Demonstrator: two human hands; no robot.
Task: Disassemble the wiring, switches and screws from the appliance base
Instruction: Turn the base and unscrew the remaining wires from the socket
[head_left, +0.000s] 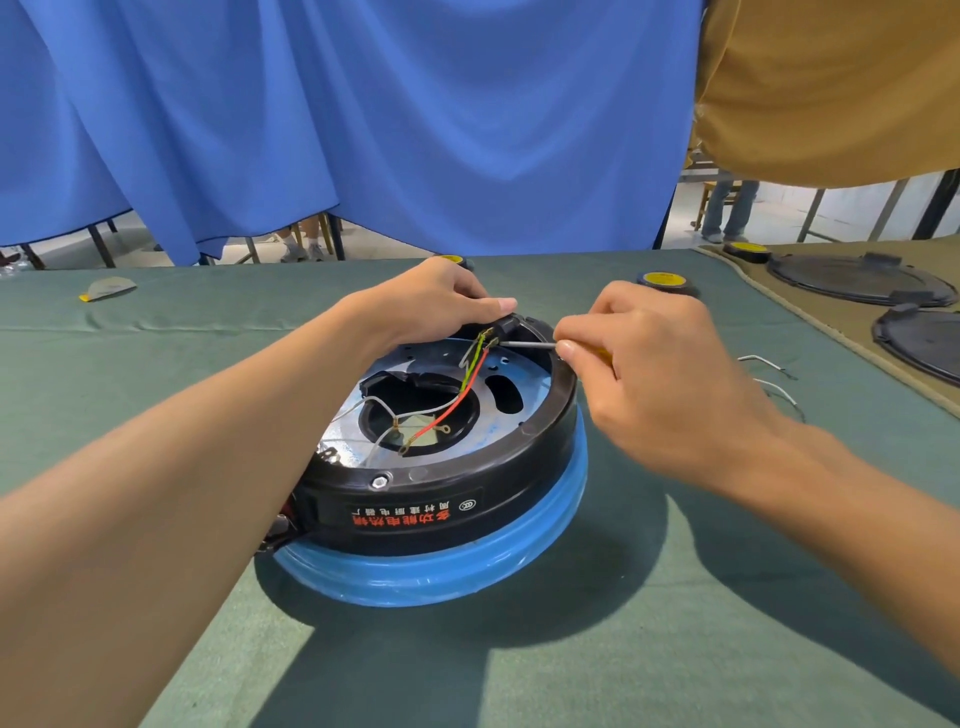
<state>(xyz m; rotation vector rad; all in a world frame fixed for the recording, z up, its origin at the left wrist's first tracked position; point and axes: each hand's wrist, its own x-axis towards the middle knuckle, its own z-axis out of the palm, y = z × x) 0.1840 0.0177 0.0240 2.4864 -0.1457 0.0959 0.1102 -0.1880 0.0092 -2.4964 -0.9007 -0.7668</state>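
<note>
**Screwdriver at the terminals, far rim of base**

We have the appliance base (441, 493) mid-bench on the green cloth (156, 332), a black ring over a blue body. The left hand (436, 304) curls over its far rim, gripping by the black socket (506, 326). The right hand (654, 364) pinches a screwdriver (524, 343), with its tip at the terminals where the red wire (470, 384) and green-yellow wire (475, 353) end. A white wire (384, 401) lies across the centre hole. Loose wires (763, 361) and black covers (857, 275) sit toward the right edge, and a tape roll (665, 280) near the far edge.

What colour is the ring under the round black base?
Blue; the ring shows best in the head view.
</note>
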